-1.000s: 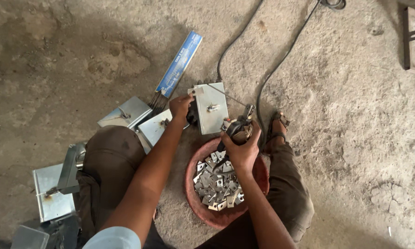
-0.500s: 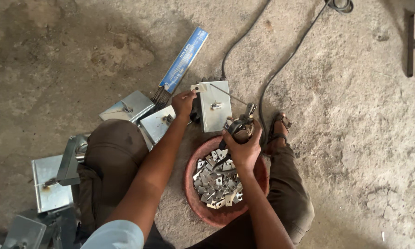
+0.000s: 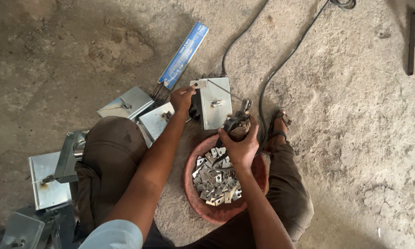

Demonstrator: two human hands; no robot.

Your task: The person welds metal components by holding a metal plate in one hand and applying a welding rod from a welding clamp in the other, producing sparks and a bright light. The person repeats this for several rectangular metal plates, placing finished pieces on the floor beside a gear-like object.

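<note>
On the concrete floor, between the knees: a seated person's two bare hands at work.
Left hand [image 3: 182, 97]: fingers closed on the edge of the upright grey metal box [image 3: 215, 102], steadying it.
Right hand [image 3: 239, 143]: wrapped tight round a welding electrode holder [image 3: 237, 122]; its thin rod [image 3: 223, 89] reaches toward a small tab [image 3: 198, 84] at the box's top corner.
Risk, burn: bare fingers sit close to the rod tip.
Risk, slip: one-handed hold may let the box tip.
Below: red bowl [image 3: 193, 193] of small metal pieces [image 3: 214, 182], just beside the right wrist.
Around: finished boxes [image 3: 127, 103], blue electrode packet [image 3: 184, 55], cables [image 3: 281, 64] that could snag.
</note>
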